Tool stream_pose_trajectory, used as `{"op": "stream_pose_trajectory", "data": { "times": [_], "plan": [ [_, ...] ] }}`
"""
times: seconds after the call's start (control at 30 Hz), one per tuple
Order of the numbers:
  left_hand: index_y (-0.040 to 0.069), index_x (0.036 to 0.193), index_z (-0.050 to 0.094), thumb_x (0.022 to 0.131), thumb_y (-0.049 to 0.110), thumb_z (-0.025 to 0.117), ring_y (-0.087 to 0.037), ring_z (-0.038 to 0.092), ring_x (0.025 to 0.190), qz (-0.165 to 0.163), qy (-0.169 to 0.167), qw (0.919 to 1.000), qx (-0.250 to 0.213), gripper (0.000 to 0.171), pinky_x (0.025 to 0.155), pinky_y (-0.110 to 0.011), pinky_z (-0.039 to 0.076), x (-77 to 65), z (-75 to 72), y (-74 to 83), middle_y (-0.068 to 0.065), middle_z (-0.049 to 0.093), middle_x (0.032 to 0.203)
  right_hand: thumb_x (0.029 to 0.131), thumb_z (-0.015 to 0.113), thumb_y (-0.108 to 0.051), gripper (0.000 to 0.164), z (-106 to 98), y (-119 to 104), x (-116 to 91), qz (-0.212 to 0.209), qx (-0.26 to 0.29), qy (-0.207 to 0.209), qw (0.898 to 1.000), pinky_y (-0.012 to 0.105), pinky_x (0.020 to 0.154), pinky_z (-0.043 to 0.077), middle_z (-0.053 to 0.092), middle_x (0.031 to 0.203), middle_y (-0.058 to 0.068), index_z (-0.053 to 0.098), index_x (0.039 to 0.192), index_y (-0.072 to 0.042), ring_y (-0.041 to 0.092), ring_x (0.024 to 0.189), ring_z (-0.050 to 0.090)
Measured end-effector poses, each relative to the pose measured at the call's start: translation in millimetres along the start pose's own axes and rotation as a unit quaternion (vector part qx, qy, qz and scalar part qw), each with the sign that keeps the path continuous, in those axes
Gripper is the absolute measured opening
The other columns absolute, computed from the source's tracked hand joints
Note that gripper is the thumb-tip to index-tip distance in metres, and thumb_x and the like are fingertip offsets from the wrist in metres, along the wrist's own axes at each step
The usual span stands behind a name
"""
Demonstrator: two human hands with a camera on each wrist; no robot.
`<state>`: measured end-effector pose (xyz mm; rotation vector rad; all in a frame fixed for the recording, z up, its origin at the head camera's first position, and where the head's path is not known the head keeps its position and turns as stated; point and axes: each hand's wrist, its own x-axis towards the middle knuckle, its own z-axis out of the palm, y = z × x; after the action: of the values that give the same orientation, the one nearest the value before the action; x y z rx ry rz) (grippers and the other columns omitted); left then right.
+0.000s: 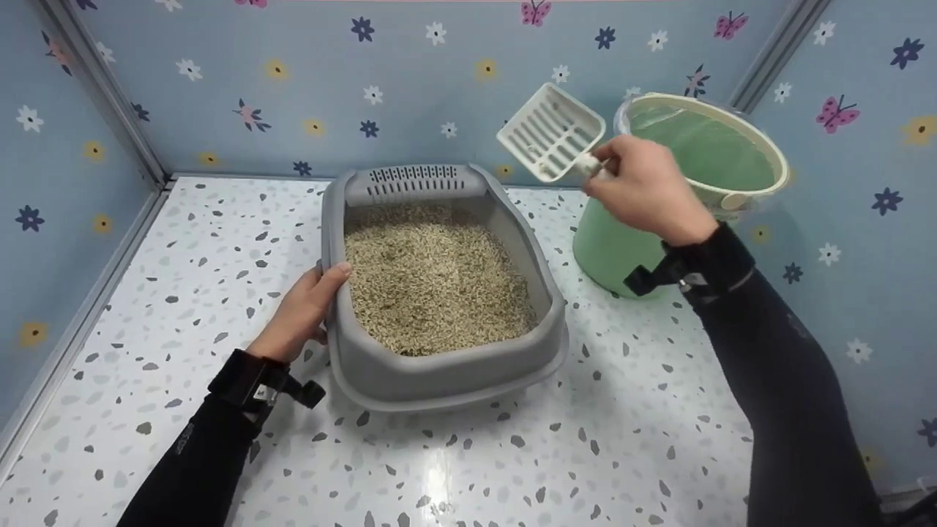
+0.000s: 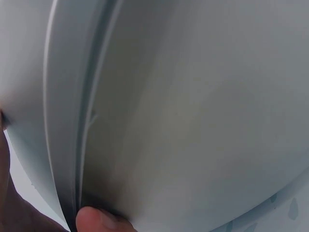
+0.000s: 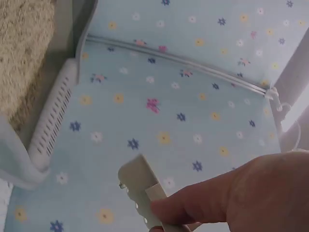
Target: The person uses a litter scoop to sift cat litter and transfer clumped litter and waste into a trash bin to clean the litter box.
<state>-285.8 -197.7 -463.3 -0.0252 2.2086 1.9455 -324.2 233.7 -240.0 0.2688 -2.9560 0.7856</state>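
Note:
A grey litter box [image 1: 446, 377] filled with pellet litter [image 1: 439, 282] stands on the speckled surface. My left hand [image 1: 300, 311] grips its left rim, thumb over the top edge and fingers beneath the lip; in the left wrist view a fingertip [image 2: 101, 220] shows under the rim [image 2: 72, 121]. My right hand [image 1: 648, 187] holds a cream slotted litter scoop [image 1: 553, 132] by its handle, raised beside the green bin [image 1: 615, 249]. A few small bits cling to the scoop's slots. In the right wrist view the scoop [image 3: 137, 179] appears edge-on, with the thumb along the handle.
The green bin has a cream rim [image 1: 779, 165] and a clear plastic liner [image 1: 659, 110]; it stands at the back right, close to the wall. Flower-patterned panels [image 1: 410, 80] enclose the back and both sides. White speckled surface [image 1: 468, 468] extends in front of the box.

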Motion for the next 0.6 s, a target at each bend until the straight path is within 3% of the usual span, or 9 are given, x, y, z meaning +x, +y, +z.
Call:
{"op": "stream_pose_trajectory", "data": {
  "times": [0.2, 0.33, 0.47, 0.6],
  "plan": [
    [0.000, 0.144, 0.047, 0.109, 0.069, 0.056, -0.021, 0.063, 0.075, 0.001, 0.004, 1.0000, 0.003, 0.078, 0.046, -0.031, 0.055, -0.2, -0.3, -1.4, -0.010, 0.055, 0.098, 0.102, 0.072, -0.011, 0.029, 56, -24, 11, -0.030, 0.017, -0.097, 0.995, 0.022, 0.050, 0.050, 0.070, 0.103, 0.010, 0.068, 0.129, -0.001, 0.014, 0.069, 0.057],
    [-0.001, 0.143, 0.047, 0.110, 0.067, 0.055, -0.022, 0.064, 0.076, 0.004, 0.006, 1.0000, 0.006, 0.076, 0.047, -0.033, 0.057, 0.2, -0.9, -0.3, -0.011, 0.055, 0.098, 0.107, 0.070, -0.016, 0.023, 86, -37, 17, -0.039, 0.003, -0.155, 0.987, 0.023, 0.048, 0.049, 0.071, 0.095, 0.007, 0.071, 0.126, -0.002, 0.013, 0.063, 0.055],
    [-0.001, 0.142, 0.047, 0.110, 0.068, 0.055, -0.021, 0.064, 0.073, 0.006, 0.004, 0.9999, 0.007, 0.076, 0.045, -0.031, 0.055, 0.3, -1.2, 0.4, -0.009, 0.055, 0.095, 0.107, 0.067, -0.018, 0.014, 110, -46, 25, -0.064, -0.056, -0.189, 0.978, 0.025, 0.047, 0.043, 0.061, 0.076, 0.000, 0.071, 0.099, -0.007, 0.011, 0.056, 0.049],
    [0.000, 0.140, 0.048, 0.110, 0.067, 0.055, -0.019, 0.064, 0.071, 0.006, -0.005, 1.0000, 0.003, 0.074, 0.045, -0.032, 0.056, 0.7, -0.7, 0.6, -0.007, 0.055, 0.090, 0.099, 0.064, -0.009, 0.026, 127, -49, 36, -0.097, -0.109, -0.204, 0.968, 0.028, 0.052, 0.040, 0.049, 0.066, -0.005, 0.055, 0.076, -0.015, 0.012, 0.054, 0.043]
  ]
}}
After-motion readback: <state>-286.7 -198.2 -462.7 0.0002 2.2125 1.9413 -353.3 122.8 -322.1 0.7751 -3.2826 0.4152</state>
